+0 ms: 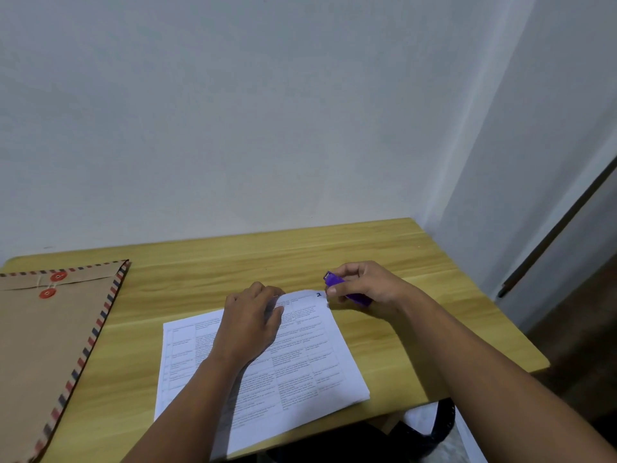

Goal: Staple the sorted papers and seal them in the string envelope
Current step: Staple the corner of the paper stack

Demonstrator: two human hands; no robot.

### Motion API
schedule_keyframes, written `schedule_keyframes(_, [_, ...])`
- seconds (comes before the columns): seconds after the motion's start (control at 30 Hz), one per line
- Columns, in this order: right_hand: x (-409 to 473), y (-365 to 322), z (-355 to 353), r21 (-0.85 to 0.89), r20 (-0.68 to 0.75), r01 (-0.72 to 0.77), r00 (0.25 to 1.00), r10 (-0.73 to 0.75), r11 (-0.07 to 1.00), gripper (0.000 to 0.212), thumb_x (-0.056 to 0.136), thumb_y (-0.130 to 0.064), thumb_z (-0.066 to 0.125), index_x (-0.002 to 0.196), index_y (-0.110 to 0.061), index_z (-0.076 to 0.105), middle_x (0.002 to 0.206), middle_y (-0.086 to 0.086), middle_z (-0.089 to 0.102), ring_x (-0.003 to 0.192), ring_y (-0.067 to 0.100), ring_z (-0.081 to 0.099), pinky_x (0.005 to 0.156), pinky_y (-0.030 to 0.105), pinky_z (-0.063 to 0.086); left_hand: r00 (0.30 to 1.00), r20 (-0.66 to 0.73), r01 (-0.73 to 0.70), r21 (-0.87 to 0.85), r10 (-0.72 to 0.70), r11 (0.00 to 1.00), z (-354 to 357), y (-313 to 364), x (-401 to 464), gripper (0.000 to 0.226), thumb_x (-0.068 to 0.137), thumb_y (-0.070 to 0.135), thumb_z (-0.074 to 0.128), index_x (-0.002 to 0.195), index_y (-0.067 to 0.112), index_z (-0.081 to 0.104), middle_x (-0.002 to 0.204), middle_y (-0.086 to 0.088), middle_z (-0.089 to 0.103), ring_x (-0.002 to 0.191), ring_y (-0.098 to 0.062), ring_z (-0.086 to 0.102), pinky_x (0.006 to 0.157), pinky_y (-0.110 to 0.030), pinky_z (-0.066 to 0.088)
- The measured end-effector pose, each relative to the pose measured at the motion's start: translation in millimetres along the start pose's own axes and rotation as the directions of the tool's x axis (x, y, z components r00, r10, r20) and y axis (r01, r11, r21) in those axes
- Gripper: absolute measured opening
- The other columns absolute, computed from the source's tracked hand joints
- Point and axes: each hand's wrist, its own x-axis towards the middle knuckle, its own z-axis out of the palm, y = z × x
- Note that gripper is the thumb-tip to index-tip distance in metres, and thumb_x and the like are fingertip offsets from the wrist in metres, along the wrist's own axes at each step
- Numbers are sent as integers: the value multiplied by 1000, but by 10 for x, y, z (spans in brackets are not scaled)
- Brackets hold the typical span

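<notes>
- Right hand [362, 287] grips a purple stapler [337, 282] at the papers' [300, 359] far right corner, its long axis running far-left to near-right.
- Left hand [250, 320], fingers loosely curled, presses the papers onto the table [417, 329].
- Envelope [43, 345] lies far left.

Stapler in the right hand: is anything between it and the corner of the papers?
Nothing visible. The purple stapler in the right hand sits right beside the papers' far right corner; the left hand presses further left on the sheet.
</notes>
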Motion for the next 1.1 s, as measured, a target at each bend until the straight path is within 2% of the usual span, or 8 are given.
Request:
schedule_keyframes(0.07, [3,35,-54,-125,-36,43,998,-48,991,45,62,0,97,103,-1,78,106,29,75,93,34,73,95,54,61,1000,-3,2,-5,-2,1000,-4,0,-4,22,91,30,66,113,30,64,84,18,50,74,-5,53,85,-41,43])
schedule_keyframes(0.17, [-43,27,-138,-291,-48,36,997,-53,956,44,59,-3,99,98,-6,81,102,21,76,94,34,75,92,51,63,1000,-7,0,-8,0,1000,-15,11,-5,21,90,28,68,110,29,62,84,17,50,73,-5,53,83,-42,45])
schedule_keyframes(0.3, [-74,-13,-168,-601,-21,37,998,-62,799,49,54,-35,101,98,-26,81,98,-4,79,98,21,75,94,47,61,1000,-19,-11,-8,11,1000,-32,35,-7,18,91,26,66,106,28,59,82,17,49,73,-6,51,80,-41,45])
schedule_keyframes(0.5, [-21,-3,3,-516,32,55,998,-46,855,47,55,-24,102,97,-19,82,101,8,80,102,31,76,97,53,60,1000,-15,-9,-1,9,1000,-37,49,-3,16,90,25,67,104,28,57,82,18,47,74,-4,48,82,-40,44])
schedule_keyframes(0.63, [28,-16,63,-399,62,63,997,-42,915,39,62,-4,98,98,-8,82,103,14,80,97,31,76,91,46,63,1000,-10,-9,-3,9,1000,-37,38,1,18,90,25,68,105,28,59,83,19,47,74,-4,49,83,-40,44])
schedule_keyframes(0.73, [74,-15,73,-435,38,102,995,-95,895,40,61,-13,100,97,-10,82,103,16,79,103,37,74,97,50,59,1000,-1,-15,10,15,1000,-29,32,2,20,91,27,68,109,28,61,85,18,49,75,-5,50,82,-40,45])
schedule_keyframes(0.87, [123,9,43,-461,20,127,991,-133,878,36,61,-17,100,93,-12,83,100,17,78,87,20,71,90,41,55,1000,4,-22,8,22,1000,-26,26,2,21,92,27,67,112,29,62,87,18,50,77,-6,51,82,-39,44])
schedule_keyframes(1.1, [166,18,37,-485,25,123,992,-126,866,38,60,-23,101,91,-11,82,100,18,77,86,19,70,90,44,56,999,4,-38,1,38,999,-38,37,0,20,91,26,68,110,29,61,84,19,48,75,-5,49,80,-40,45])
